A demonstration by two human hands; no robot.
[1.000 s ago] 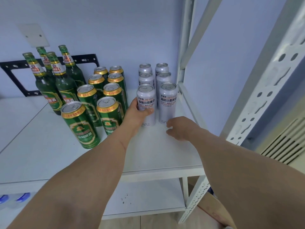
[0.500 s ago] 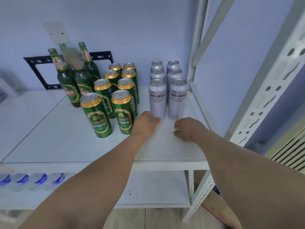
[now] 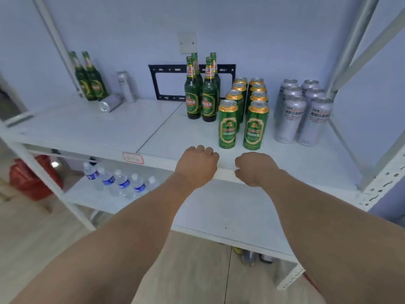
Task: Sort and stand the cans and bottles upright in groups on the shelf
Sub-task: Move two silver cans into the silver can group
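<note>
With both your left hand (image 3: pixel 196 166) and right hand (image 3: pixel 254 168) loosely curled and empty, the tipped silver can (image 3: pixel 109 103) called for standing next.

pale blue wall (image 3: pixel 252 25), white wall plate (image 3: pixel 187 42), wood-look floor (image 3: pixel 43 227)

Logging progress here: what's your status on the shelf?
Both hands empty, left hand and right hand at the shelf edge. Right-side groups upright. Silver can on its side far left. Path clear.

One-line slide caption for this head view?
Both hands, left and right, empty at shelf edge; one silver can lies toppled.
</note>
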